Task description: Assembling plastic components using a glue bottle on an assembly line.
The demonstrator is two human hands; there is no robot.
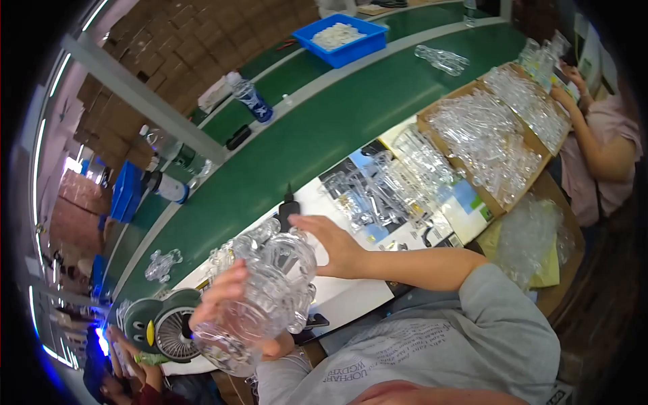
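Clear plasticware [266,290] above table edge | left hand [223,291] clamped on it | right hand [337,250] against its far side, cannot tell if gripping | around: green fan [174,332] by left hand, black bottle [289,210] just beyond, carton [426,121] rightward

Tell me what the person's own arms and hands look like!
The left hand and right hand are bare, no gloves. The right arm comes out of a loose, light grey sleeve, with its forearm bare.
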